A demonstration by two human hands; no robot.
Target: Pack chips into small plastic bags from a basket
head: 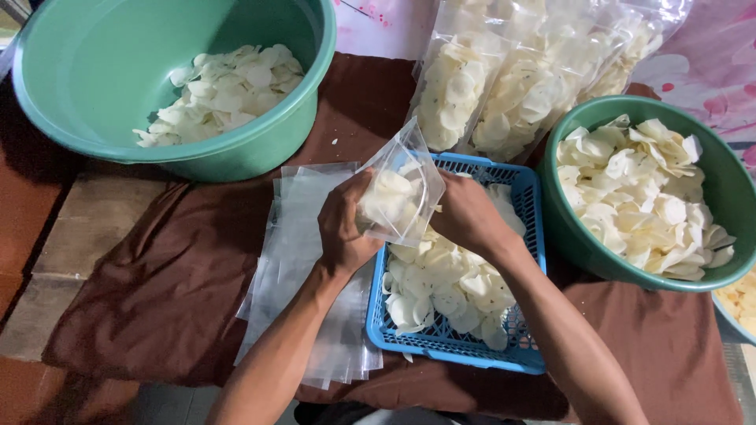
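A person's two bare hands worked over a blue plastic basket [526, 206] half full of pale, thin chips. The left hand [344, 228] had its fingers wrapped around the side of a small clear plastic bag [400, 189], holding it upright above the basket's left edge with its mouth open toward the top. The bag was already partly filled with chips. The right hand [466, 214] pressed against the bag's right side, its fingers curled and mostly hidden behind the plastic, so whether they gripped chips could not be told. Just left of the basket lay a stack of flat empty clear bags [303, 260] on a brown cloth [165, 291] covering the surface. A green basin of chips [169, 83] stood at the upper left, another green basin [650, 197] touched the basket's right side, and filled bags [504, 86] leaned behind
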